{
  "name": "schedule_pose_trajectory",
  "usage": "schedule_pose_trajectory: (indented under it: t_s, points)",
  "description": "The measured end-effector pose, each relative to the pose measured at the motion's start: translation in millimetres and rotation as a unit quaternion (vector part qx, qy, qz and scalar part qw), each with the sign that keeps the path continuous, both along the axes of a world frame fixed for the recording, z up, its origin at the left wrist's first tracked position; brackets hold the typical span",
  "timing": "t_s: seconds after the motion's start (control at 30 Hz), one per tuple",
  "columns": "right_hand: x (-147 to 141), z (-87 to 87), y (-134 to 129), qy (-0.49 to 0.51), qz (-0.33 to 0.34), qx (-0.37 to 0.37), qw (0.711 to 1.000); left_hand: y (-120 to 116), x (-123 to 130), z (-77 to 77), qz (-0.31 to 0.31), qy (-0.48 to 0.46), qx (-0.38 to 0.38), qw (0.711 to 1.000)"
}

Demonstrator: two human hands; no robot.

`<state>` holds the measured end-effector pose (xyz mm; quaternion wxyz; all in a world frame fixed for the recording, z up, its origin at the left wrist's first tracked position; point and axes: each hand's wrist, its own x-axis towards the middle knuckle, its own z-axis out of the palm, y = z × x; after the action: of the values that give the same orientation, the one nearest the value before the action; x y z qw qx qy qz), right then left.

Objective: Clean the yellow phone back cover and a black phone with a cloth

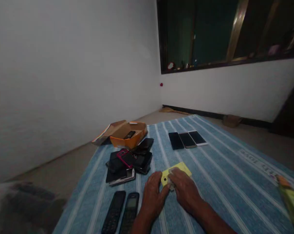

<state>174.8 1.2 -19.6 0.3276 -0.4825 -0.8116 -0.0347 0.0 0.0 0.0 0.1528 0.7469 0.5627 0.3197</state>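
Observation:
A yellow phone lies on the striped blue cloth cover, its back facing up and a small dark camera square near its left end. My left hand grips that left end, fingers at the far edge and thumb at the near one. Bunched under the fingers of my right hand is a pale wiping cloth, pressed against the phone's back. Two black keypad phones lie side by side left of my left forearm. Beyond them sits a loose pile of dark phones, one with a pink frame.
An open orange box with a small phone inside stands behind the pile. Three smartphones lie in a row at the far middle. At the right edge is a yellow-green object with an orange top. A white wall rises on the left.

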Motion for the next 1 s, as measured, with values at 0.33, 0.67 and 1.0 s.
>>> schedule_pose_trajectory:
  t_s: [0.33,0.67,1.0]
  points:
    - [21.9,15.9,7.3,0.005,-0.122,-0.079,0.989,0.4,0.8,9.3,-0.017,-0.020,0.009,1.000]
    - [9.5,8.8,-4.8,0.011,-0.028,-0.006,1.000,-1.3,6.3,12.5,-0.028,-0.023,-0.002,0.999]
    - [31.0,17.2,3.9,0.003,-0.063,-0.064,0.996,-3.5,8.3,12.3,-0.025,-0.042,-0.012,0.999]
